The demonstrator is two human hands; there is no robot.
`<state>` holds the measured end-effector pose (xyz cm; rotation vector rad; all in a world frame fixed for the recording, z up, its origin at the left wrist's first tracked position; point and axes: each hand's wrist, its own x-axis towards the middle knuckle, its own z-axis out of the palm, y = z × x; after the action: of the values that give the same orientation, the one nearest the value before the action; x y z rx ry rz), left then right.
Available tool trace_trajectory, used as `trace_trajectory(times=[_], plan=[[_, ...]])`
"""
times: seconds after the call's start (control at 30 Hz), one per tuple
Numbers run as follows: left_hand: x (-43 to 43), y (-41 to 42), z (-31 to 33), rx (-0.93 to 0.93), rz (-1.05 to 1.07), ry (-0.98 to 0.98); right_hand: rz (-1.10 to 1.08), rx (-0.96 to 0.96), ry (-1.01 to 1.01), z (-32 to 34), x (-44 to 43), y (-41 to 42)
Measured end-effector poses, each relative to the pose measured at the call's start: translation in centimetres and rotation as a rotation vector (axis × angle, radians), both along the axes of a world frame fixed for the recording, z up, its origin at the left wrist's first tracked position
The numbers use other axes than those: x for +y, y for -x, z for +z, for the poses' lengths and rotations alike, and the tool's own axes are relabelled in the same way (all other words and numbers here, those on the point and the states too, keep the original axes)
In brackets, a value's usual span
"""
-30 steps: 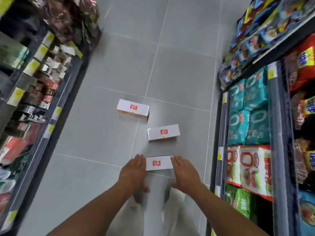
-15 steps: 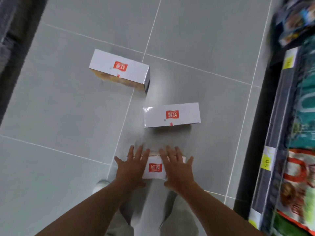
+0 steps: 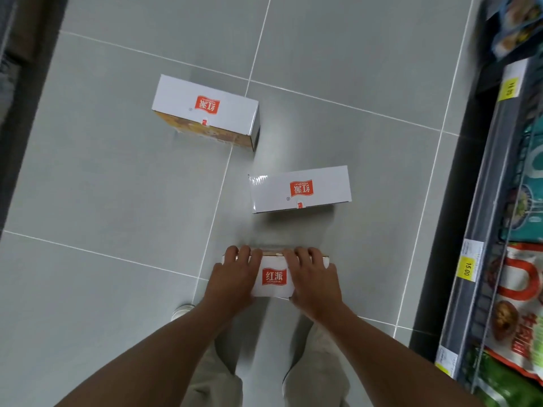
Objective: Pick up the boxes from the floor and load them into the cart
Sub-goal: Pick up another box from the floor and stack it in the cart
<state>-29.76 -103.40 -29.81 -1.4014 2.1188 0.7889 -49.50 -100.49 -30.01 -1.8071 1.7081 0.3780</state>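
a: where's the nearest box (image 3: 273,279)?
b: just ahead of the person's feet, on or barely off the tiled floor (image 3: 117,201), can't tell which. its red label reads 红派 hongpai.
a: hands?
b: left hand (image 3: 233,277) and right hand (image 3: 313,282) clasp it either side of the label, fingers curled over the far edge.
a: the others?
b: middle box (image 3: 299,189) and far box (image 3: 205,108) lie beyond, same logo. a shelf tag (image 3: 469,267) says 15.00.
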Motion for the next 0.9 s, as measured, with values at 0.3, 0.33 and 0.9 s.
trace_trajectory(times=[0.3,0.33,0.9], plan=[[-3.9,-0.3,14.6,0.029,-0.036,0.05,0.034,-0.01,0.013,15.0,-3.7,-0.2],[-4.3,-0.2,16.7,0.032,-0.043,0.062,0.026,-0.013,0.015,17.0,-4.0,-0.3],[-8.2,-4.7,59.3,0.041,-0.157,0.117,0.026,-0.02,0.078,58.5,-5.8,-3.6]])
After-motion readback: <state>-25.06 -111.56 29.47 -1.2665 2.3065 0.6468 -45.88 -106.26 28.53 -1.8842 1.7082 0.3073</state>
